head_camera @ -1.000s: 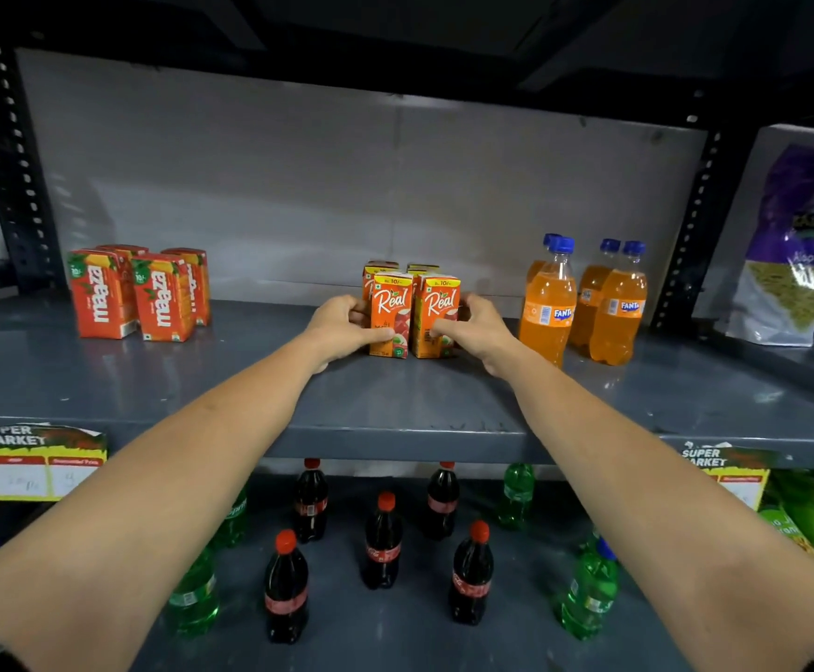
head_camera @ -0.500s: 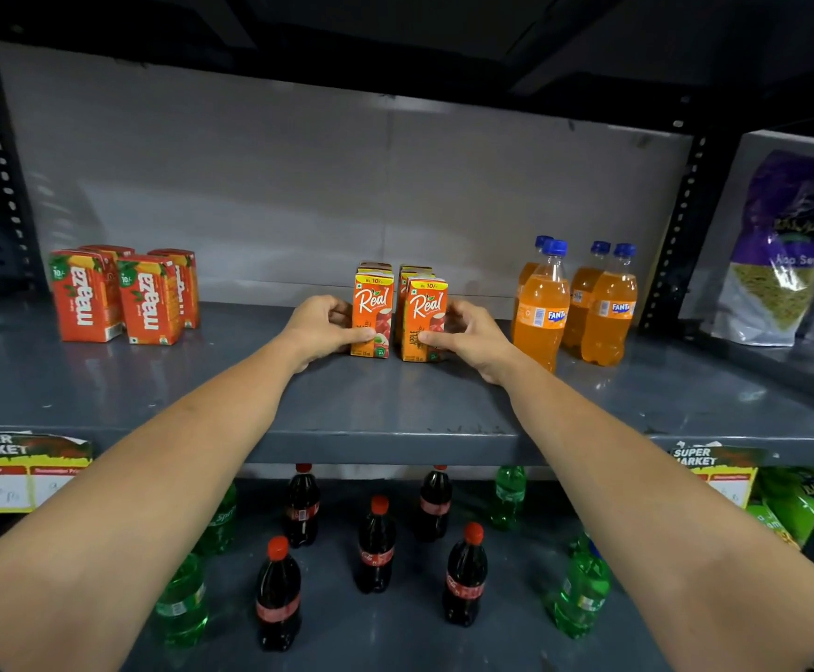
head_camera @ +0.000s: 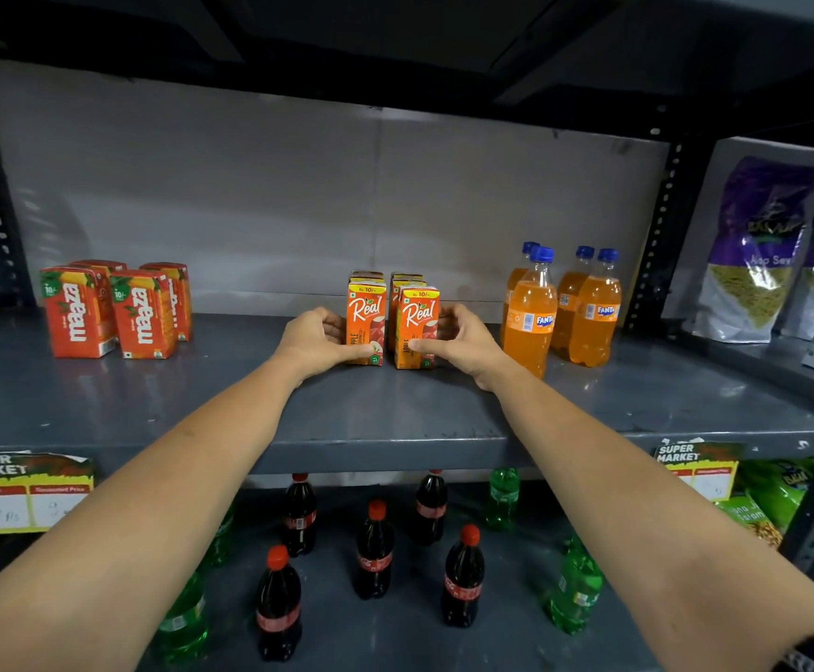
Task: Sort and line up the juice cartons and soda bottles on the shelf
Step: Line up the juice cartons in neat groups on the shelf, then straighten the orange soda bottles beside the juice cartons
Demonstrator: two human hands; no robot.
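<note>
Two rows of orange Real juice cartons stand mid-shelf on the grey shelf (head_camera: 395, 419). My left hand (head_camera: 315, 339) grips the front left Real carton (head_camera: 367, 315), thumb on its lower front. My right hand (head_camera: 463, 339) grips the front right Real carton (head_camera: 417, 322) the same way. More Real cartons stand hidden behind these two. Several red Maaza cartons (head_camera: 114, 308) stand grouped at the shelf's left. Several orange Fanta bottles (head_camera: 560, 308) with blue caps stand to the right of my right hand.
On the lower shelf stand several dark cola bottles (head_camera: 373, 550) and green soda bottles (head_camera: 572, 589). Purple snack bags (head_camera: 759, 254) fill the bay at the right. Yellow price tags (head_camera: 17, 497) hang on the shelf's front edge. Black uprights (head_camera: 655, 235) frame the bay.
The two front Real cartons have come slightly apart, with a small gap between them now. Both hands stay on their cartons. My head has shifted a little, so the scene slid left.
</note>
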